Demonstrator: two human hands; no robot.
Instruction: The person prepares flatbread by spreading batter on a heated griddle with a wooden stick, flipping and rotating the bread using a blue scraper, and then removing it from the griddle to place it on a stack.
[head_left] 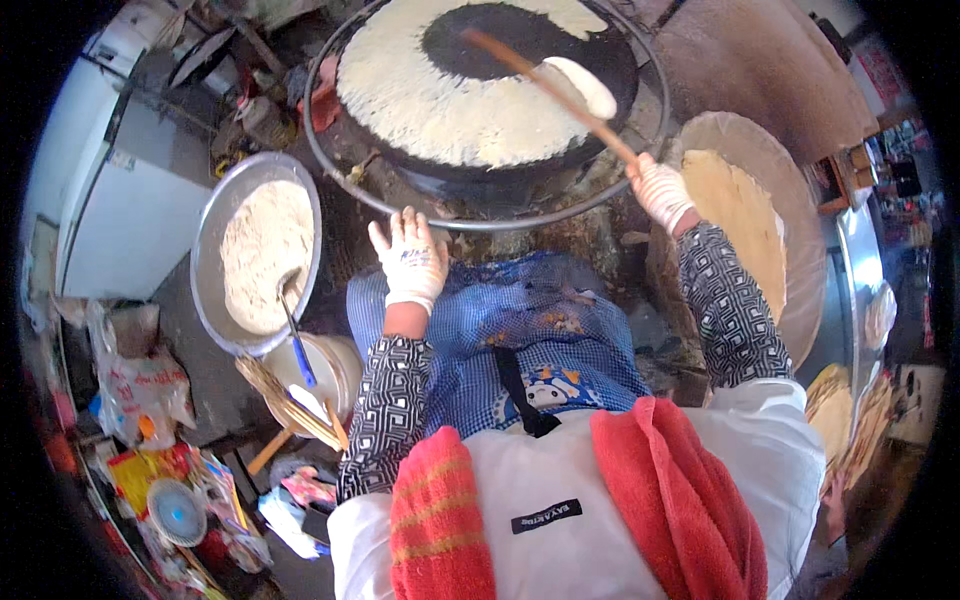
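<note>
In front of me is a round black griddle (pixel 470 45), with pale batter (pixel 420 115) spread over it in a broad ring. The dark surface shows in its middle and along the right side. My right hand (pixel 660 190), in a white glove, is closed round the end of a wooden batter spreader (pixel 515 65) that slants across the griddle. Beside the stick lies a thick lump of batter (pixel 590 90). My left hand (pixel 415 265), also gloved, has its fingers spread near the metal hoop (pixel 500 225) around the griddle; it holds nothing.
Left of me, a metal basin (pixel 205 290) holds thick batter and a blue-handled ladle (pixel 300 350). Below it stands a white bucket (pixel 345 365) with a straw brush (pixel 290 400) over it. At right, thin flatbreads (pixel 740 215) lie on a round tray (pixel 810 270). Bags and packages clutter the lower left.
</note>
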